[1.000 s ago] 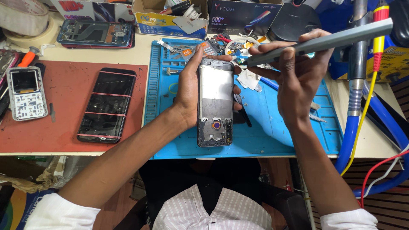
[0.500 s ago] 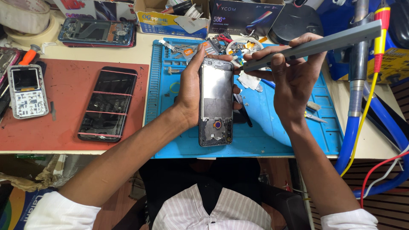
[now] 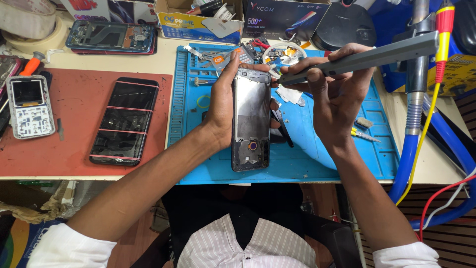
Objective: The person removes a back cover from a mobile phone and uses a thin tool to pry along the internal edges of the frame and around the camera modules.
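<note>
— Clamped in the left hand point(image 3: 221, 106), the opened phone frame point(image 3: 251, 119) stands tilted up off the blue work mat point(image 3: 317, 159), thumb and fingers wrapped round its long edges. Good enough?

— I'd say so, though resting its lower end on the mat should steady it more.

— And the right hand point(image 3: 337, 94)?

— Fingers closed round the grey electric screwdriver point(image 3: 357, 59), tip at the frame's top corner. Best kept square to the screw, I'd judge, with light pressure.

— Anything further out?

— A banded black phone point(image 3: 125, 121) lies on the red mat point(image 3: 74, 149); boxes point(image 3: 198, 22) sit along the back.
</note>
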